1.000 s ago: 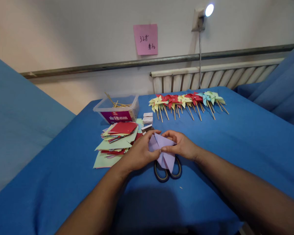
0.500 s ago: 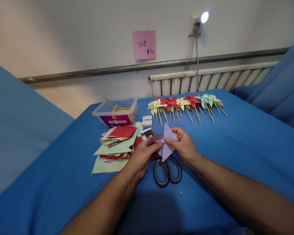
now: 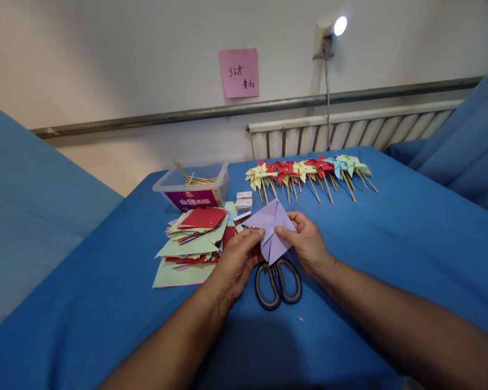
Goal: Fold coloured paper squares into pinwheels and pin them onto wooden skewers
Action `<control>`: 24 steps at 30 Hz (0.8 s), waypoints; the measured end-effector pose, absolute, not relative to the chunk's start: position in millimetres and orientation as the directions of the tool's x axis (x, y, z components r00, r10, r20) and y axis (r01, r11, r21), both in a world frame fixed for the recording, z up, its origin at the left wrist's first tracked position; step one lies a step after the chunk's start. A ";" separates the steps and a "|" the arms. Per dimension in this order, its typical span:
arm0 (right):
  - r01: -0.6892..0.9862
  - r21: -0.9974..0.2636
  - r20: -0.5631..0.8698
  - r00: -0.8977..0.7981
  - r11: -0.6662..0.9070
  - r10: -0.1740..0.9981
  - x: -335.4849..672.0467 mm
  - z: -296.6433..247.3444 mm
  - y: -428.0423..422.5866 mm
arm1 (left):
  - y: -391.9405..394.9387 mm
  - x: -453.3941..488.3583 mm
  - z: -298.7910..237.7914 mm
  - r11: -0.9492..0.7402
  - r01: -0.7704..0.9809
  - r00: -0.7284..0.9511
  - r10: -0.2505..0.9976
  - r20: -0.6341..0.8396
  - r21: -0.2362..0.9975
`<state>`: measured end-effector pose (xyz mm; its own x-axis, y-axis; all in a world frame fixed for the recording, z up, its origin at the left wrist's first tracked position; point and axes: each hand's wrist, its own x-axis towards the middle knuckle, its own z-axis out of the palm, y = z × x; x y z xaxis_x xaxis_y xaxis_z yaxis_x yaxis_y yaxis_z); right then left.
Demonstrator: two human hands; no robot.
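Paper [image 3: 270, 226], lilac and creased into flaps, is pinched by left hand [image 3: 236, 261] and right hand [image 3: 308, 245].

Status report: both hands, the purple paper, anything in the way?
Left hand and right hand both pinching purple paper, held up. Scissors lie just beneath, untouched. Paper stack beside left hand.
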<state>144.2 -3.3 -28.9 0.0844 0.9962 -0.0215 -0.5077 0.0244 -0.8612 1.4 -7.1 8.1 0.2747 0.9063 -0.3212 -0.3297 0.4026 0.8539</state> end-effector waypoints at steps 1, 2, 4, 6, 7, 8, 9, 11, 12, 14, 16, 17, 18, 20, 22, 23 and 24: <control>-0.484 -0.875 -0.009 0.083 0.032 0.997 143.7 -28.9 -3.9 | -7.7 2.5 7.7 0.400 -0.318 0.249 0.910 -0.331 0.860; -0.454 -0.890 0.005 0.081 0.041 0.997 143.1 -29.0 -4.6 | -8.0 3.4 7.4 0.403 -0.311 0.228 0.911 -0.344 0.861; -0.390 -0.919 0.033 0.078 0.061 0.996 142.1 -29.7 -5.7 | -8.1 4.8 6.8 0.410 -0.308 0.206 0.910 -0.361 0.858; -0.336 -0.938 0.058 0.071 0.078 0.996 141.4 -30.6 -6.3 | -7.4 5.1 6.1 0.416 -0.296 0.215 0.906 -0.364 0.860; -0.317 -0.945 0.067 0.067 0.085 0.995 141.1 -31.0 -6.4 | -6.9 4.9 5.7 0.417 -0.284 0.223 0.905 -0.363 0.864; -0.302 -0.949 0.074 0.062 0.090 0.995 140.9 -31.3 -6.4 | -6.4 4.8 5.2 0.415 -0.270 0.227 0.904 -0.362 0.869; -0.291 -0.952 0.080 0.058 0.093 0.995 140.7 -31.3 -6.6 | -6.1 4.6 4.8 0.412 -0.257 0.229 0.905 -0.359 0.874; -0.278 -0.955 0.092 0.049 0.102 0.995 140.3 -31.1 -7.1 | -5.8 4.5 4.1 0.400 -0.248 0.225 0.909 -0.350 0.882; -0.272 -0.956 0.101 0.045 0.110 0.994 140.0 -31.0 -7.5 | -5.7 4.6 4.0 0.395 -0.248 0.222 0.912 -0.345 0.884; -0.255 -0.958 0.130 0.032 0.134 0.991 139.9 -31.1 -8.4 | -5.4 4.6 4.4 0.386 -0.257 0.209 0.917 -0.339 0.886; -0.228 -0.956 0.184 0.032 0.187 0.982 140.8 -32.0 -9.1 | -4.2 3.7 5.5 0.371 -0.281 0.182 0.926 -0.331 0.885; -0.202 -0.953 0.222 0.045 0.226 0.974 141.7 -32.5 -9.3 | -3.1 2.7 6.1 0.361 -0.297 0.167 0.931 -0.324 0.884; -0.162 -0.949 0.265 0.062 0.271 0.962 142.9 -32.8 -9.6 | -1.9 1.5 6.8 0.350 -0.317 0.155 0.936 -0.316 0.882; -0.028 -0.928 0.367 0.087 0.371 0.926 146.0 -32.2 -10.5 | 1.0 -1.6 8.0 0.329 -0.355 0.143 0.944 -0.298 0.875; 0.151 -0.873 0.476 0.058 0.464 0.877 148.8 -29.2 -12.5 | 3.2 -4.8 8.8 0.318 -0.384 0.139 0.948 -0.287 0.867; 0.230 -0.831 0.525 0.023 0.507 0.851 149.8 -27.1 -14.0 | 3.9 -6.0 9.1 0.313 -0.398 0.138 0.950 -0.281 0.862; 0.293 -0.785 0.567 -0.015 0.545 0.824 150.3 -24.9 -15.6 | 4.3 -6.9 9.4 0.308 -0.410 0.138 0.951 -0.275 0.859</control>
<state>150.3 -15.6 -24.9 -0.0149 0.8239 0.5666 0.2934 0.5453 -0.7852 -6.9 4.3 9.4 0.1377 0.9515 -0.2752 -0.4102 0.3077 0.8585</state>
